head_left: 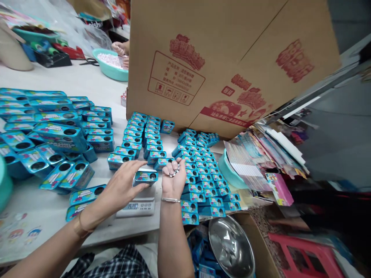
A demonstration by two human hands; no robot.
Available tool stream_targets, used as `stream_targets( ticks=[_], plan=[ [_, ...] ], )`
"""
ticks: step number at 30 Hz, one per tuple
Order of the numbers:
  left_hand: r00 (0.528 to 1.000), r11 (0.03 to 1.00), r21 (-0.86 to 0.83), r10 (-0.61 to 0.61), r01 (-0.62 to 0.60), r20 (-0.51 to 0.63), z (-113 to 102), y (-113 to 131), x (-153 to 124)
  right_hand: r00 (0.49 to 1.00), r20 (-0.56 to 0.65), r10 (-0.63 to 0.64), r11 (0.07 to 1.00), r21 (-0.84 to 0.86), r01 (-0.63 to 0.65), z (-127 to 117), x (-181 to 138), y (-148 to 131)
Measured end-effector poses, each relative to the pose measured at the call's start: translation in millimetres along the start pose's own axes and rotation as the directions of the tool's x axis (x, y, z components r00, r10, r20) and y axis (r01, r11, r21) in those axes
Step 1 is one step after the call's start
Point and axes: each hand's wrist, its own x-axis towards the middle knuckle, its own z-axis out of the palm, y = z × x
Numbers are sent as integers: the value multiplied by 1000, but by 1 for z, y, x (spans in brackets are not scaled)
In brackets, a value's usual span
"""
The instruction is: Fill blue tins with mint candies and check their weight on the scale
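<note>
My left hand (123, 185) grips a small blue tin (146, 177) with a round hole in its top, between thumb and fingers. The tin is at the white digital scale (140, 207), whose display is lit; whether it rests on the scale I cannot tell. Beside it, palm up, my right hand (173, 181) is curled around several small whitish candies (174, 172). Rows of similar blue tins (199, 173) stand just right of my right hand. More tins (131, 139) are lined up beyond both hands, and a looser group (58, 135) lies to the left.
A large cardboard carton (203, 58) stands behind the tins. Across the table, another person's hand (121, 48) is at a turquoise basin (110, 75) of pale pieces. A metal bowl (232, 247) sits below the table edge, near a red stool (307, 247). Stacked printed sheets (261, 154) lie right.
</note>
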Motion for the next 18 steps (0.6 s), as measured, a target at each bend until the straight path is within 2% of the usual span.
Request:
stream_targets(
  ticks=[3, 8, 14, 16, 18],
  plan=[
    [1000, 1000, 18, 14, -14, 21, 4, -1, 1, 999, -20, -38, 998, -52, 37, 3, -1, 8],
    [1000, 999, 27, 20, -20, 10, 8, -6, 0, 1000, -13, 12, 996, -83, -13, 3, -1, 14],
    [999, 999, 18, 32, -32, 14, 12, -10, 2, 995, -3, -101, 980, -172, 99, 3, -2, 25],
    [1000, 1000, -11, 28, -28, -3, 11, -5, 4, 997, 2, -82, 985, -155, 81, 2, -1, 27],
    [999, 999, -42, 6, -8, -40, 7, 6, 8, 1000, 10, 1, 995, -103, 0, 1, 2, 26]
  ],
)
